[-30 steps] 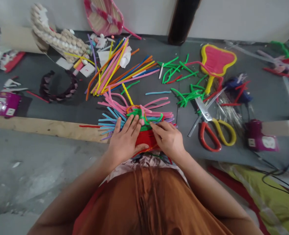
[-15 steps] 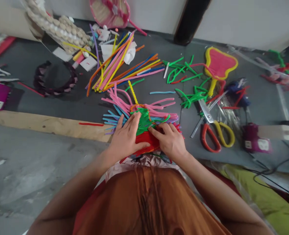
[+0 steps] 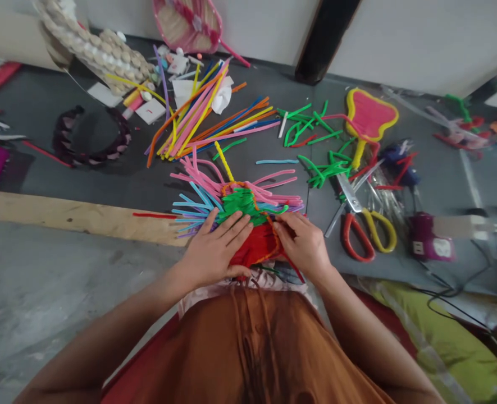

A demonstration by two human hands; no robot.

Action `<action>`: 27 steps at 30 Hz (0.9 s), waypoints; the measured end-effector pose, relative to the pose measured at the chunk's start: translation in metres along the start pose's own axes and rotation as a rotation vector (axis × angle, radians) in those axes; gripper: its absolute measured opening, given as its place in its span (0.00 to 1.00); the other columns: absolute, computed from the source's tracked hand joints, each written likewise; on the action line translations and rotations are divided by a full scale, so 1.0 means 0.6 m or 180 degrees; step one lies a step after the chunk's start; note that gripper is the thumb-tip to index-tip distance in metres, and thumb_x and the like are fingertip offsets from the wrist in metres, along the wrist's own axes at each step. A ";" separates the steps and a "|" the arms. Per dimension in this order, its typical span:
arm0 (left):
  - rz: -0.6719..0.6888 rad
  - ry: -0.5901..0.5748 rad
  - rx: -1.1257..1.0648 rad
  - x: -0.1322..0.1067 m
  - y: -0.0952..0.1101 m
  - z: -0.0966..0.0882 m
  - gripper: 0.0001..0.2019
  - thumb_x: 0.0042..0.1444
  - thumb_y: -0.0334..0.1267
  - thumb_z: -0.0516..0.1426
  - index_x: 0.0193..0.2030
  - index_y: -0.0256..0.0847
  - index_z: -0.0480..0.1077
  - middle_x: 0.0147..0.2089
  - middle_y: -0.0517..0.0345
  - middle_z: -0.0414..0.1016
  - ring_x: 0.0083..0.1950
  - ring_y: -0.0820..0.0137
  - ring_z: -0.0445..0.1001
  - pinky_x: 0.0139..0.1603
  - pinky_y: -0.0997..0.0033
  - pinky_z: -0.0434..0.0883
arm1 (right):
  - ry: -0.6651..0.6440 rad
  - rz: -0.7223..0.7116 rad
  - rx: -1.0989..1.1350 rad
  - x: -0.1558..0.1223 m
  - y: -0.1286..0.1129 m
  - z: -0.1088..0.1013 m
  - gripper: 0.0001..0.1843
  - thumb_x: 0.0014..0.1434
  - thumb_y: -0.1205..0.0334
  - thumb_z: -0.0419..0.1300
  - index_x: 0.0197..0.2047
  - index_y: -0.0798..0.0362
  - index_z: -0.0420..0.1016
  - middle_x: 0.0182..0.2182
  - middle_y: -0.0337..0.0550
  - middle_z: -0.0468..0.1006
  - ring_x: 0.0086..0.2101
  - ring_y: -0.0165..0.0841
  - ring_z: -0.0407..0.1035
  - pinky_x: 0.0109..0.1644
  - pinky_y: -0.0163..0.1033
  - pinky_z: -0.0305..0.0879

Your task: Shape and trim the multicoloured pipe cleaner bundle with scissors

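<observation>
A pipe-cleaner craft [image 3: 256,244] lies at the table's front edge, its middle green above and red below, outlined in orange. Pink, blue and purple pipe cleaners [image 3: 189,210] fan out from its sides, and a yellow twisted stem [image 3: 223,161] sticks up from its top. My left hand [image 3: 218,247] rests flat on the green and red part, fingers stretched out. At the craft's right edge my right hand [image 3: 305,244] is closed, thumb and fingertips pinching a pipe cleaner whose colour is hidden. A green end curls just above those fingers.
Scissors [image 3: 351,205] with red and yellow handles lie to the right, beside cut green pipe cleaners [image 3: 324,171] and a pink-and-yellow craft [image 3: 372,115]. Behind the work is a pile of long pipe cleaners [image 3: 197,115]. A dark braided headband [image 3: 92,160] lies left.
My left hand has slid down and flattened across the craft. My right hand has moved slightly right and outward to the edge, uncovering more of the red part and orange outline.
</observation>
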State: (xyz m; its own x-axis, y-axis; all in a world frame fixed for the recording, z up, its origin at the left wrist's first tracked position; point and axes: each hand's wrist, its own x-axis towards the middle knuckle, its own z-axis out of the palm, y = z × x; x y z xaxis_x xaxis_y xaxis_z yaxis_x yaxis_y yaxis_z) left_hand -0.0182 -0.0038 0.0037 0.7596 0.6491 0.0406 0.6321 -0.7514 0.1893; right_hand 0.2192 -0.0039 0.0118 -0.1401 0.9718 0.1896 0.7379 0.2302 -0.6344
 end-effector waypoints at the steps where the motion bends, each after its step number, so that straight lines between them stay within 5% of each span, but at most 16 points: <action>1: -0.0007 -0.0009 -0.0015 -0.001 0.000 0.001 0.41 0.63 0.65 0.46 0.71 0.34 0.56 0.74 0.43 0.56 0.76 0.54 0.52 0.75 0.41 0.32 | -0.0046 0.0097 -0.0093 0.005 -0.004 -0.001 0.08 0.67 0.62 0.55 0.40 0.51 0.77 0.33 0.43 0.80 0.33 0.33 0.74 0.38 0.36 0.68; 8: -0.0073 0.0002 -0.0025 -0.002 0.006 0.002 0.43 0.61 0.64 0.51 0.73 0.33 0.54 0.74 0.41 0.54 0.76 0.55 0.52 0.75 0.42 0.33 | -0.0100 0.0314 -0.0325 0.039 -0.021 0.002 0.17 0.66 0.59 0.54 0.25 0.51 0.71 0.21 0.36 0.70 0.23 0.27 0.62 0.28 0.32 0.52; 15: -0.0113 0.0006 -0.0101 -0.003 0.006 0.006 0.43 0.61 0.64 0.52 0.73 0.34 0.53 0.75 0.43 0.52 0.76 0.55 0.50 0.76 0.41 0.34 | 0.0126 0.0320 0.0135 0.032 -0.022 0.000 0.21 0.63 0.62 0.56 0.19 0.51 0.59 0.19 0.32 0.61 0.22 0.25 0.56 0.27 0.32 0.53; 19: -0.0139 -0.0003 -0.0153 0.000 0.009 0.000 0.41 0.62 0.63 0.52 0.72 0.35 0.55 0.74 0.43 0.54 0.76 0.55 0.52 0.76 0.42 0.35 | 0.0085 0.0177 0.0159 0.024 -0.020 0.003 0.17 0.66 0.60 0.56 0.25 0.52 0.70 0.23 0.36 0.71 0.25 0.27 0.65 0.31 0.32 0.61; 23: -0.0146 0.0012 -0.0129 0.003 0.011 -0.003 0.41 0.61 0.62 0.53 0.71 0.32 0.57 0.72 0.41 0.59 0.75 0.54 0.55 0.76 0.41 0.35 | 0.0088 -0.0194 -0.0278 0.012 -0.014 0.015 0.12 0.68 0.58 0.57 0.42 0.51 0.81 0.37 0.44 0.81 0.36 0.30 0.75 0.40 0.33 0.68; 27: -0.0052 0.0062 -0.0106 0.003 0.008 0.000 0.38 0.61 0.61 0.53 0.67 0.31 0.64 0.68 0.38 0.67 0.74 0.52 0.57 0.75 0.40 0.35 | 0.0068 -0.0601 -0.1248 0.005 -0.023 0.022 0.11 0.67 0.57 0.59 0.47 0.47 0.82 0.37 0.42 0.82 0.35 0.31 0.73 0.35 0.34 0.64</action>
State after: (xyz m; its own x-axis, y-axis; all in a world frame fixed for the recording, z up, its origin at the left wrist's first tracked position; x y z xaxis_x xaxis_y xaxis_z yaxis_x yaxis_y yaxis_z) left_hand -0.0138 -0.0066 0.0050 0.7460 0.6636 0.0562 0.6386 -0.7367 0.2226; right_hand 0.2000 -0.0037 0.0110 -0.2861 0.9123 0.2932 0.8961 0.3630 -0.2552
